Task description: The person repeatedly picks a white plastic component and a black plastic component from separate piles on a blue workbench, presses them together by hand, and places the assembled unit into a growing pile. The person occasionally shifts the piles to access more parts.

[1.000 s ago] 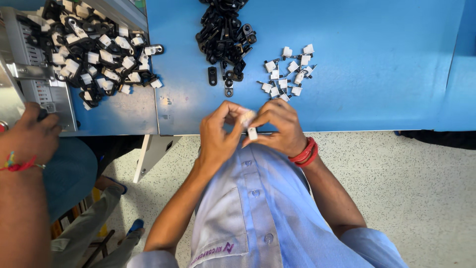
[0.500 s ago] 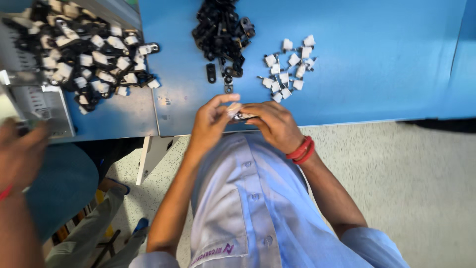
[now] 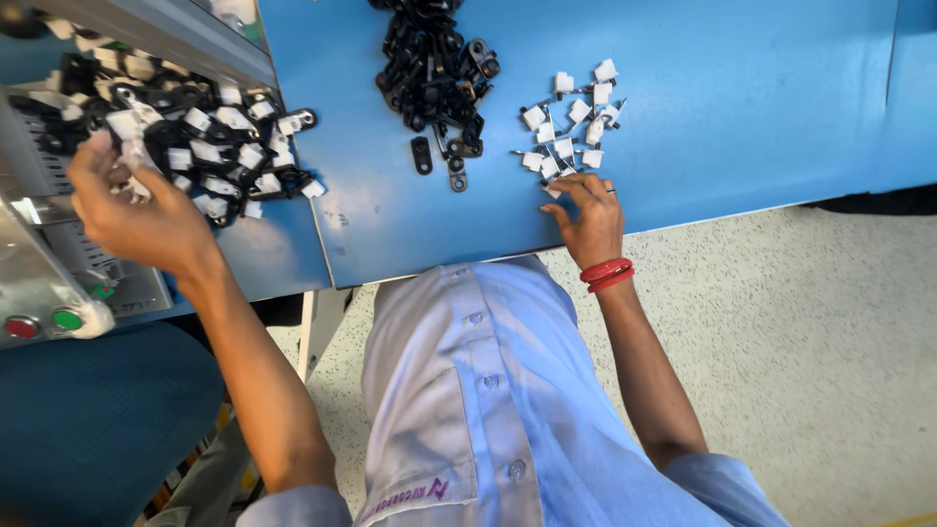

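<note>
Our left hand pinches at the mixed black-and-white clips; right hand, fingers loosely spread, touches small white plastic pieces on the blue counter.

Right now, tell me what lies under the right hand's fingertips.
The right hand rests its fingertips on the near edge of the small white clips scattered on the blue table. One white clip peeks out beside the fingers; whether more lie beneath the palm is hidden.

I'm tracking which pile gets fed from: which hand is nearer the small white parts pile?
Right. The right hand touches the white parts pile; the left hand is far off at the assembled black-and-white pile.
</note>
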